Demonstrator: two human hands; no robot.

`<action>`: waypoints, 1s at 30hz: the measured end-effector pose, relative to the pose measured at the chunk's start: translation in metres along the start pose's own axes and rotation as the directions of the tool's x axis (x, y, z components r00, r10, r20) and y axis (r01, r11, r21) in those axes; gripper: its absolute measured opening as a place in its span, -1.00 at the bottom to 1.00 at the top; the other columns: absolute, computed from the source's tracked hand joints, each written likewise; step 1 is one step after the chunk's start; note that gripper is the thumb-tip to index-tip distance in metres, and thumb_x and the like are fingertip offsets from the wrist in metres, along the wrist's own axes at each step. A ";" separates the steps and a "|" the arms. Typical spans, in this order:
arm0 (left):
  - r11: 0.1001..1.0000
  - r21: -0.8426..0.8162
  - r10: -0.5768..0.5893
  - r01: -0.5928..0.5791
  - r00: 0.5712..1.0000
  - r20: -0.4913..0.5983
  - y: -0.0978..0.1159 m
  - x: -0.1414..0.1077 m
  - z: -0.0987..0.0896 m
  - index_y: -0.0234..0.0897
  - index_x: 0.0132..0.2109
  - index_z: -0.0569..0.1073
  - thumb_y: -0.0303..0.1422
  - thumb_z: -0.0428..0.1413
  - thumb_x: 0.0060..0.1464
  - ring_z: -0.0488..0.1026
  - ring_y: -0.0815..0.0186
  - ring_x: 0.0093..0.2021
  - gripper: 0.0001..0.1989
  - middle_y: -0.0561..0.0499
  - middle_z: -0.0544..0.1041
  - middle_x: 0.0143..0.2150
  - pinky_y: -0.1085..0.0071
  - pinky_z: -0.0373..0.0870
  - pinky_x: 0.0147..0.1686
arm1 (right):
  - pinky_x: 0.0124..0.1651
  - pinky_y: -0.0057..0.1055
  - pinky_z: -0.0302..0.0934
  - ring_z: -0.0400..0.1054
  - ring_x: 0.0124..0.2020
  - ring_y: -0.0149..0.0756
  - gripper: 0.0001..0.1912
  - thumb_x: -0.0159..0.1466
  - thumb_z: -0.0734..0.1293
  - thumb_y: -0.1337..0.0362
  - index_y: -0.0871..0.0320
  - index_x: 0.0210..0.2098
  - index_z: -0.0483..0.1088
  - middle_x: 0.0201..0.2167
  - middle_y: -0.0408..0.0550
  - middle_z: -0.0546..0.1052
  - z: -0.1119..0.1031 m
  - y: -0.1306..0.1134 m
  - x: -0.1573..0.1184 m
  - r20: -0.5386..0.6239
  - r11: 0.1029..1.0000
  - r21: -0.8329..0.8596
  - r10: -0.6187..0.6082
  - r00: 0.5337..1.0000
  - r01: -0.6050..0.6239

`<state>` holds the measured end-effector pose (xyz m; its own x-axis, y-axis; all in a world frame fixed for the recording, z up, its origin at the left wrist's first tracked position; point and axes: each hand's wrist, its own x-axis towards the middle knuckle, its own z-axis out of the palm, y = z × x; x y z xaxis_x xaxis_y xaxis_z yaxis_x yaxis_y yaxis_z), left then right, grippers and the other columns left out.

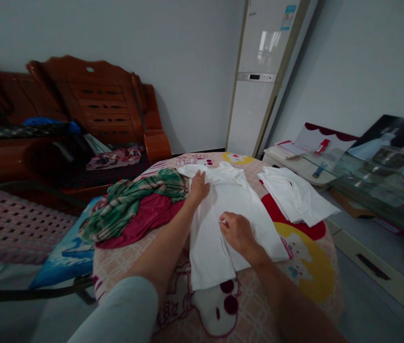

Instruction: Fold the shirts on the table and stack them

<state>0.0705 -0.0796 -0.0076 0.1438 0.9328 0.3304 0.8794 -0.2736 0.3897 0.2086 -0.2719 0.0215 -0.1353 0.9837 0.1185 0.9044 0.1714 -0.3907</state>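
Note:
A white shirt (262, 224) lies spread on the round table, its left side folded inward over the middle. My left hand (199, 187) rests on the fabric near the shirt's far left part, fingers apart. Closed in a pinch, my right hand (236, 231) grips the shirt's fabric near its middle. To the right sits a folded white garment (295, 197). Left of the shirt are a green plaid cloth (126, 205) and a dark red cloth (151, 219), bunched together.
The table is covered by a patterned cloth (252, 305). A pink woven chair (19, 228) stands at the left, with a wooden bench (98, 105) behind. On the right are a glass shelf (373, 190) and a drawer cabinet (362, 262).

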 end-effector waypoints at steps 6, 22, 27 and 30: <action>0.954 0.017 0.292 -0.300 0.940 0.177 0.011 -0.034 0.028 -0.32 0.17 0.39 -0.37 0.08 0.17 0.26 0.09 0.31 -0.58 -0.24 0.28 0.33 0.13 0.20 0.29 | -0.13 -0.34 0.20 0.42 -0.12 -0.14 -0.79 0.30 0.31 0.22 0.19 -0.12 0.43 -0.15 0.13 0.52 -0.020 0.058 0.009 -0.149 0.904 -0.335 0.229 0.962 -0.267; 0.885 -0.044 0.466 -0.464 0.879 0.095 0.007 -0.039 0.039 -0.31 0.17 0.43 -0.40 0.03 0.22 0.37 0.20 0.23 -0.62 -0.19 0.45 0.21 0.19 0.28 0.26 | -0.23 -0.39 0.17 0.44 -0.26 -0.17 -0.65 0.11 0.21 0.38 0.28 -0.23 0.58 -0.30 0.14 0.61 -0.045 0.133 0.013 -0.298 0.829 0.019 0.539 0.788 -0.560; 0.880 -0.021 0.473 -0.475 0.871 0.133 0.009 -0.041 0.035 -0.26 0.22 0.40 -0.37 0.01 0.24 0.35 0.18 0.25 -0.59 -0.18 0.41 0.25 0.14 0.25 0.26 | -0.17 -0.35 0.20 0.45 -0.21 -0.10 -0.57 0.09 0.19 0.34 0.28 -0.16 0.59 -0.24 0.18 0.61 -0.054 0.158 0.008 -0.450 0.785 0.132 0.591 0.669 -0.605; 0.870 0.015 0.479 -0.492 0.853 0.206 0.013 -0.046 0.028 -0.18 0.28 0.33 -0.26 0.01 0.27 0.28 0.15 0.30 -0.54 -0.15 0.33 0.32 0.05 0.15 0.30 | -0.18 -0.36 0.20 0.45 -0.21 -0.11 -0.58 0.08 0.21 0.34 0.23 -0.16 0.59 -0.25 0.14 0.62 -0.053 0.158 0.007 -0.402 0.776 0.142 0.612 0.681 -0.614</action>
<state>0.0878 -0.1197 -0.0420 0.6374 0.7133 0.2914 0.7015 -0.6937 0.1635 0.3724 -0.2412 0.0091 0.6240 0.7532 0.2081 0.7279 -0.4634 -0.5054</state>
